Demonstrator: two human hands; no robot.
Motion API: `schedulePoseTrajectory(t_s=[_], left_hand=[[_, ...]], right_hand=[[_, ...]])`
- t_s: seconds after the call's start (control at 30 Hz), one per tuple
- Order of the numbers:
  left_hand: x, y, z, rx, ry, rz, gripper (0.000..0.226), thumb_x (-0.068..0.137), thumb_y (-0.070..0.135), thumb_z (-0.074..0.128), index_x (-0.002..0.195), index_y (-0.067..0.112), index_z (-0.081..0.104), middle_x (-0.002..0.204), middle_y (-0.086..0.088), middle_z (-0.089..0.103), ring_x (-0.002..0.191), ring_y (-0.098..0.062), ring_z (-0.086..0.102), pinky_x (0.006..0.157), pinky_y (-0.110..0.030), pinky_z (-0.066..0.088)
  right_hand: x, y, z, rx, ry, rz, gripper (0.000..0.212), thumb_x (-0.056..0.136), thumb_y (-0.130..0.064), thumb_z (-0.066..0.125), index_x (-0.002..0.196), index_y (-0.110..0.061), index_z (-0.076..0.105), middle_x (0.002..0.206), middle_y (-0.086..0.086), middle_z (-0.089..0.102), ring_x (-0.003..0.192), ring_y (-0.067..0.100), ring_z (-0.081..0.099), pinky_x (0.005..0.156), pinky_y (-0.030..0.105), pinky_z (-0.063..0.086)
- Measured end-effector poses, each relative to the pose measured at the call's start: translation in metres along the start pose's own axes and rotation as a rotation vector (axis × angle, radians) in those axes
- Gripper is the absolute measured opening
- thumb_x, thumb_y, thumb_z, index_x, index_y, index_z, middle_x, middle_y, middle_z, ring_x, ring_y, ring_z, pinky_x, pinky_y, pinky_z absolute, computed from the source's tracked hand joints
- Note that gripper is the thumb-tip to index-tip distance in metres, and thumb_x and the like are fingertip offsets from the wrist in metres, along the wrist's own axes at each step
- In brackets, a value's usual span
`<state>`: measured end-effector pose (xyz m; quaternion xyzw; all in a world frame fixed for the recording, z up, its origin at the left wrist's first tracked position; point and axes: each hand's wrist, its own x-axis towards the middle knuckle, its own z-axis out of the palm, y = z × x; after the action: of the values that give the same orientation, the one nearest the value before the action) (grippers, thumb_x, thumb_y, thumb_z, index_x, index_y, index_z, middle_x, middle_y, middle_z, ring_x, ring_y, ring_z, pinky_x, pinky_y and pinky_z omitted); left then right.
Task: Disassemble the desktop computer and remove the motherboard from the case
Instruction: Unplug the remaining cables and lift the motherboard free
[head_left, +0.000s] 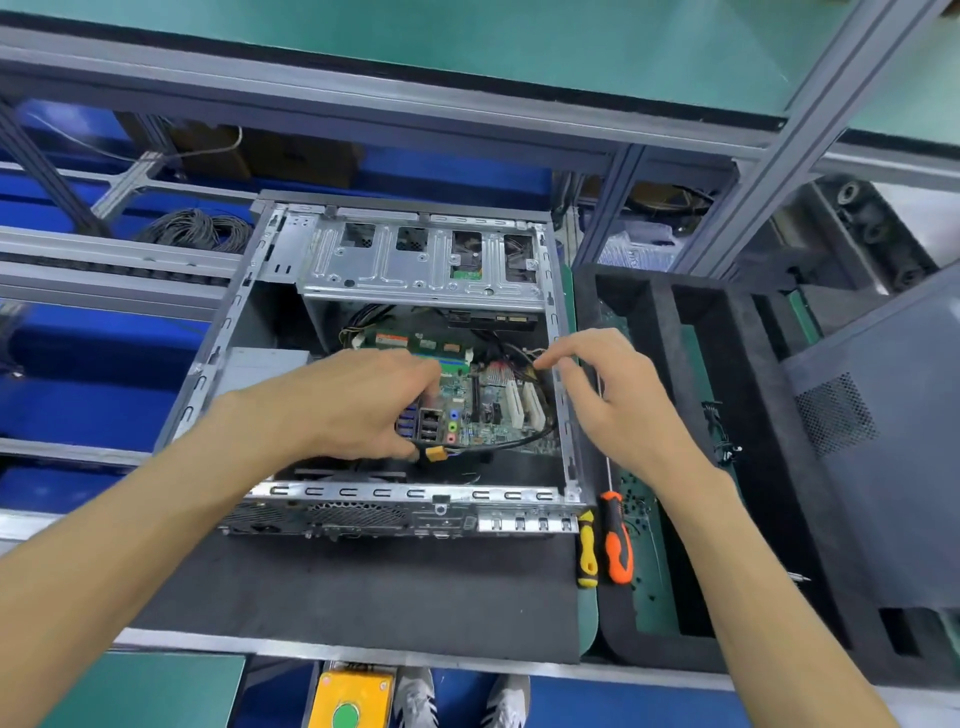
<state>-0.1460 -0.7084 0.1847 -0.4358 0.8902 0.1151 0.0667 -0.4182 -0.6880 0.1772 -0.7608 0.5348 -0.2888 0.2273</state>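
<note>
Forearms reached into open case (332, 491); left hand (363, 400) gripped motherboard (483, 400) near port block, right hand (613, 400) hovered loosely open at 3 o'clock. Side panel off; board still inside, cables apparently attached.

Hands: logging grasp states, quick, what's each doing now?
Left hand: grips the motherboard at its port edge.
Right hand: open, holding nothing.

Bare, dull-silver stamped sheet metal on the computer case (384, 491), its drive cage (415, 260) lightly shiny and perforated. Glossy green motherboard (467, 410) inside, with smooth white plastic slots (522, 405). Alongside, matt black foam tray (665, 322), and glossy orange-and-black (616, 540) and yellow-and-black (587, 551) plastic screwdriver handles.
</note>
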Motion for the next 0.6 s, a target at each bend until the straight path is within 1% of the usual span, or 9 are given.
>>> schedulePoseTrajectory(t_s=[0.07, 0.17, 0.23, 0.3, 0.37, 0.43, 0.5, 0.53, 0.6], left_hand=[[-0.002, 0.004, 0.005, -0.022, -0.012, 0.020, 0.045, 0.075, 0.051, 0.073, 0.093, 0.038, 0.034, 0.079, 0.020, 0.038, 0.076, -0.010, 0.040, 0.063, -0.029, 0.026], [-0.003, 0.004, 0.004, -0.050, 0.067, 0.043, 0.037, 0.075, 0.040, 0.069, 0.096, 0.038, 0.038, 0.078, 0.021, 0.042, 0.078, -0.011, 0.047, 0.060, -0.023, 0.027], [-0.003, -0.001, -0.002, -0.055, 0.105, 0.035, 0.036, 0.076, 0.036, 0.068, 0.107, 0.034, 0.048, 0.090, 0.021, 0.052, 0.086, -0.013, 0.055, 0.069, -0.021, 0.039], [-0.002, -0.009, -0.008, -0.046, 0.120, 0.017, 0.040, 0.079, 0.036, 0.069, 0.116, 0.030, 0.053, 0.103, 0.014, 0.061, 0.096, -0.015, 0.059, 0.079, -0.029, 0.047], [-0.002, -0.015, -0.012, -0.086, 0.147, 0.006, 0.041, 0.080, 0.034, 0.069, 0.118, 0.031, 0.055, 0.108, 0.012, 0.061, 0.101, -0.014, 0.059, 0.082, -0.029, 0.046], [-0.003, -0.019, -0.014, -0.099, 0.166, 0.030, 0.045, 0.081, 0.030, 0.068, 0.125, 0.033, 0.055, 0.116, 0.012, 0.059, 0.111, -0.012, 0.056, 0.090, -0.028, 0.045], [-0.003, -0.021, -0.015, -0.049, 0.166, 0.067, 0.054, 0.085, 0.030, 0.067, 0.136, 0.035, 0.051, 0.126, 0.012, 0.057, 0.121, -0.012, 0.051, 0.099, -0.032, 0.045], [-0.003, -0.023, -0.015, -0.021, 0.177, 0.083, 0.056, 0.086, 0.031, 0.067, 0.138, 0.035, 0.049, 0.126, 0.011, 0.057, 0.120, -0.012, 0.051, 0.099, -0.033, 0.046], [-0.005, -0.029, -0.017, -0.005, 0.225, 0.103, 0.053, 0.086, 0.031, 0.067, 0.136, 0.035, 0.050, 0.117, 0.014, 0.056, 0.111, -0.010, 0.053, 0.091, -0.030, 0.046]], right_hand=[[-0.001, 0.001, -0.002, 0.000, 0.004, 0.010, 0.020, 0.099, -0.011, 0.054, 0.102, -0.024, 0.069, 0.104, -0.007, 0.065, 0.115, 0.011, 0.052, 0.095, 0.009, 0.035], [-0.004, 0.000, 0.002, -0.016, -0.033, -0.049, 0.015, 0.094, -0.011, 0.060, 0.095, -0.020, 0.072, 0.107, -0.006, 0.064, 0.118, 0.009, 0.050, 0.101, 0.008, 0.030], [-0.007, -0.001, 0.006, -0.013, -0.079, -0.067, 0.009, 0.092, -0.017, 0.065, 0.090, -0.020, 0.074, 0.112, -0.008, 0.062, 0.123, 0.007, 0.046, 0.105, 0.012, 0.029], [-0.009, 0.000, 0.009, -0.014, -0.120, -0.069, 0.008, 0.091, -0.024, 0.069, 0.085, -0.020, 0.073, 0.116, -0.010, 0.062, 0.128, 0.006, 0.044, 0.110, 0.023, 0.031], [-0.011, 0.001, 0.010, -0.004, -0.133, -0.068, 0.014, 0.090, -0.030, 0.070, 0.079, -0.021, 0.070, 0.117, -0.012, 0.063, 0.131, 0.005, 0.042, 0.112, 0.029, 0.032], [-0.012, 0.000, 0.011, 0.018, -0.126, -0.067, 0.016, 0.090, -0.033, 0.069, 0.078, -0.022, 0.069, 0.116, -0.014, 0.063, 0.131, 0.005, 0.041, 0.112, 0.028, 0.031], [-0.011, -0.003, 0.013, 0.043, -0.104, -0.067, 0.018, 0.092, -0.032, 0.067, 0.079, -0.020, 0.068, 0.116, -0.012, 0.063, 0.129, 0.008, 0.043, 0.110, 0.027, 0.032], [-0.011, -0.005, 0.014, 0.077, -0.080, -0.065, 0.020, 0.093, -0.032, 0.066, 0.078, -0.019, 0.068, 0.116, -0.012, 0.064, 0.128, 0.010, 0.045, 0.109, 0.027, 0.032], [-0.011, -0.010, 0.015, 0.201, -0.007, -0.044, 0.026, 0.094, -0.033, 0.061, 0.075, -0.016, 0.067, 0.114, -0.010, 0.066, 0.126, 0.015, 0.047, 0.107, 0.026, 0.033]])
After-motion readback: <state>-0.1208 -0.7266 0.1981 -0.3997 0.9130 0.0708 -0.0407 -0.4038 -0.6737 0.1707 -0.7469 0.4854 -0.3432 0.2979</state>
